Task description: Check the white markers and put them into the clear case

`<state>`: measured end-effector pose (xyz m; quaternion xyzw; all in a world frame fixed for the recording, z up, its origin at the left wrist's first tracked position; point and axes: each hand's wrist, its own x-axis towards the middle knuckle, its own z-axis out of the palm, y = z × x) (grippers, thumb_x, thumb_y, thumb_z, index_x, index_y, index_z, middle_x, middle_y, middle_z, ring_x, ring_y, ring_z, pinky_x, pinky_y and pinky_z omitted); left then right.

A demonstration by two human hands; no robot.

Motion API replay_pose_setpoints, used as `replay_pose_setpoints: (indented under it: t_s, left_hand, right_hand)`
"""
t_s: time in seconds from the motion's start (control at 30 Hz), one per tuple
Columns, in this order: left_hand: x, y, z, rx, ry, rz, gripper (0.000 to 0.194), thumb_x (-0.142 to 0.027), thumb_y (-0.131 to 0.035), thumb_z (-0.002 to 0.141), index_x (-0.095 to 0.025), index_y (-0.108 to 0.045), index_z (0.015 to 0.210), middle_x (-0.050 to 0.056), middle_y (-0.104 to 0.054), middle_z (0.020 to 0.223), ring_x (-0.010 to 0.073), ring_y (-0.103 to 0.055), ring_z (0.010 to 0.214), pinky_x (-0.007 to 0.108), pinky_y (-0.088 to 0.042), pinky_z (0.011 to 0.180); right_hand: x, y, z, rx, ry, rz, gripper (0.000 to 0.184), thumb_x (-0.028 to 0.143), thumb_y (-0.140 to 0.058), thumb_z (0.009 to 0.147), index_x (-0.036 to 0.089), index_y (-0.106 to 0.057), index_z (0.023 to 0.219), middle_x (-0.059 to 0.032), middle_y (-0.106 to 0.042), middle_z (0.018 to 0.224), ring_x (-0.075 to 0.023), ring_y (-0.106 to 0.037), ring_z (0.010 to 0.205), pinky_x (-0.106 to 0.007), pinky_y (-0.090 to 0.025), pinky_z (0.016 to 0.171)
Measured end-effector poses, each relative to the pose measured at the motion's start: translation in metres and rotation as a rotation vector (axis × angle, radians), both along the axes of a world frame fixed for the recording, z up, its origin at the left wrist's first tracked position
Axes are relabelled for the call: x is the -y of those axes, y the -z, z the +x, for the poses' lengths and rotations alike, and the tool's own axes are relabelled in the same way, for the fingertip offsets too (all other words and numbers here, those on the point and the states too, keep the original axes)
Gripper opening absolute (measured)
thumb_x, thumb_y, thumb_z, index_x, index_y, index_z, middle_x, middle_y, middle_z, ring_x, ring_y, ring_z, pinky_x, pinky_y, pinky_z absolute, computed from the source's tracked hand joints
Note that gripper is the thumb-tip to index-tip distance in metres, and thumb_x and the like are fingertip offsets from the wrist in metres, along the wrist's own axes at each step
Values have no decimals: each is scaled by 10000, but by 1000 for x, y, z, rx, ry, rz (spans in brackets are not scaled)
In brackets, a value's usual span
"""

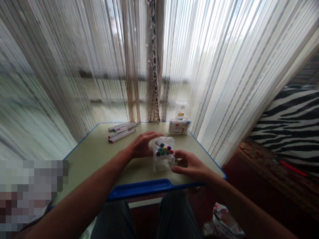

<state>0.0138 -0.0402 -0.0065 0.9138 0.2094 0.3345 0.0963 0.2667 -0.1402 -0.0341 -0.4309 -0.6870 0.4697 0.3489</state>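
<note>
Hands: two; the left hand (146,144) is partly closed about the case's left and far side, holding it, its fingertips mostly hidden; the right hand (190,163) is half open, fingers and thumb bent apart, and whether it grips anything I cannot tell.
Case in hand: one clear plastic case (155,148), between the two hands, right of the left hand and just left of the right fingertips; whether it touches the table is unclear.
Flap: one clear flap (163,165), hanging open on the case's near side, beside the right thumb.
Pens in the case: at least eight, their coloured ends (164,149) facing the person.
Loose pens: at least five white pens (122,135), overlapping, on the table's far left, beyond the left hand.
Second case: one (179,127), upright at the far right, lid raised.
Table: one (91,159), blue-edged.
</note>
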Motion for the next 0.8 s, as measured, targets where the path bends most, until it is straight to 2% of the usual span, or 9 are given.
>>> replay_pose_setpoints:
  t_s: [0.1,0.17,0.3,0.43,0.53,0.67,0.8]
  left_hand:
    - [2,2,1,16,28,-21,535,-256,-779,736,-191,-670,1256,128,-712,1245,255,-701,1126,343,-537,984]
    - [1,4,1,36,33,-21,514,-261,-782,726,-183,-685,1224,137,-719,1230,260,-708,1119,346,-546,974]
    - [-4,6,-1,68,11,13,532,-291,-796,707,-177,-688,1215,145,-727,1211,268,-708,1120,359,-553,968]
    - [-7,7,-2,74,-69,14,573,-291,-813,683,-200,-685,1234,136,-720,1239,279,-701,1133,388,-543,991]
    - [-7,7,-3,86,-105,32,584,-294,-814,682,-190,-683,1242,147,-706,1273,294,-692,1146,413,-538,999]
    - [-8,9,-3,102,-158,77,628,-271,-800,674,-160,-661,1277,159,-701,1274,311,-677,1161,426,-544,984]
    - [-7,9,-3,93,-226,104,701,-243,-793,652,-154,-627,1327,149,-713,1249,305,-683,1126,417,-547,964]
  right_hand:
    - [-1,2,-11,124,42,96,385,415,-790,792,143,-705,1051,-76,-742,988,-183,-662,834,-323,-513,761]
    - [0,2,-15,75,21,55,360,442,-770,813,142,-708,1002,-60,-741,921,-176,-666,790,-307,-511,717]
    - [5,1,-17,-136,-20,-87,420,482,-780,807,141,-695,1037,-59,-751,899,-182,-704,805,-308,-533,741]
    - [14,-2,-13,-262,104,-158,594,534,-789,786,132,-627,1193,-55,-742,796,-167,-699,677,-272,-517,605]
    - [23,-9,-12,-333,186,-137,649,545,-779,800,137,-560,1254,-38,-720,762,-160,-681,623,-249,-496,534]
    - [31,-20,-12,-355,225,-31,606,529,-733,855,151,-529,1282,-31,-699,718,-157,-655,614,-244,-500,521]
    - [31,-27,-17,-321,280,124,593,437,-825,785,179,-551,1244,-36,-693,780,-162,-644,629,-242,-500,483]
